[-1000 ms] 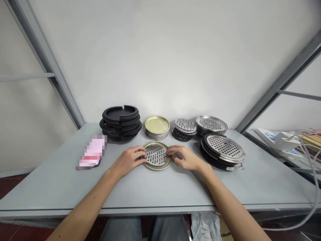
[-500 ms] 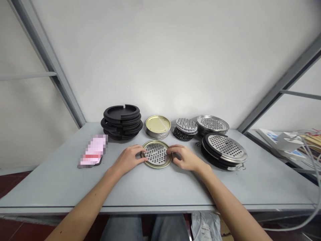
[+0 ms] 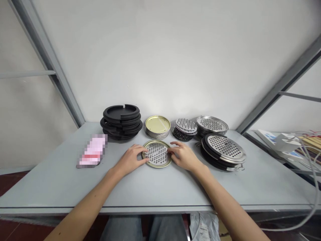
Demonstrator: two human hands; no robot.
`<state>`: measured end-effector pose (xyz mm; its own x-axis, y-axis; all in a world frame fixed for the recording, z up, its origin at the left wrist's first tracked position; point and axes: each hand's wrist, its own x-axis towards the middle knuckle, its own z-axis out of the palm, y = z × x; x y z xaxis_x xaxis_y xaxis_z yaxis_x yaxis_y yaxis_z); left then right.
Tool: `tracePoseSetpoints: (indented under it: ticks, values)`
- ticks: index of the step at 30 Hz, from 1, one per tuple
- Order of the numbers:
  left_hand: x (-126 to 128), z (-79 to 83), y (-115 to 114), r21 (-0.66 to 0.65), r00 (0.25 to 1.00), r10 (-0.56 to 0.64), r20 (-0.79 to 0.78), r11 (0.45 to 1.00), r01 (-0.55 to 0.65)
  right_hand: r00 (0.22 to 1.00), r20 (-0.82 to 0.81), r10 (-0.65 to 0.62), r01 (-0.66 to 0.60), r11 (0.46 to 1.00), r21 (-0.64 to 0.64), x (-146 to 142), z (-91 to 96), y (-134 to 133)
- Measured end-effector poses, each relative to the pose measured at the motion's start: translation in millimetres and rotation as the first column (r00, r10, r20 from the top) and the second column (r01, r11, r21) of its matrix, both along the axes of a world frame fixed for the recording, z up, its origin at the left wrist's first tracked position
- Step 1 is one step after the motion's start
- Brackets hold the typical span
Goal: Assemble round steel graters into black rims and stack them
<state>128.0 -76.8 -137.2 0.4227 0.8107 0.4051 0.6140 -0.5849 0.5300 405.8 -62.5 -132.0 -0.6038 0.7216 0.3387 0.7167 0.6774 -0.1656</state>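
A round perforated metal grater disc [image 3: 157, 154] lies inside a shallow gold-rimmed lid [image 3: 157, 166] flat on the table. My left hand [image 3: 130, 159] is curled at its left side, thumb and fingertips on the disc's edge. At the opposite side, my right hand [image 3: 184, 156] has its fingertips on the disc's right edge, with one finger lifted over the rim. Just behind stands a stack of gold lids [image 3: 157, 124]. To the right of that stack sits a pile of smaller grater discs [image 3: 186, 125], with dark ones underneath.
Black notched rings [image 3: 121, 122] are stacked at the back left. A pixelated pink phone [image 3: 92, 150] lies nearer left. On the right are silver-rimmed grater discs [image 3: 212, 124] and a black-ringed assembly [image 3: 224, 150] with wire clasps. Cables [image 3: 312, 187] hang at the far right.
My right hand's fingers have shifted slightly, and one now lifts off the rim. The left hand and the disc stay nearly in place. The view has moved a little.
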Motion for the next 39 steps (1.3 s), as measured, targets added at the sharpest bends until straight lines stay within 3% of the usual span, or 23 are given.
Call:
tracePoseSetpoints:
  ticks: [12,22,39]
  values:
    - [-2.7,-1.0,-3.4,0.032,0.991,-0.082,-0.102,0.996,0.085,0.995,-0.090,0.032,-0.031,0.999,0.014,-1.0,-2.1,1.7]
    - [-1.8,2.8,-9.8,0.066,0.970,-0.159,-0.181,0.983,0.174,0.997,-0.056,-0.057,0.055,0.997,-0.046,1.1,-9.2,5.0]
    - [1.6,-3.4,-7.8,0.088,0.972,-0.100,-0.210,0.989,0.121,0.993,-0.088,-0.081,0.071,0.990,-0.120,-0.5,-8.0,4.8]
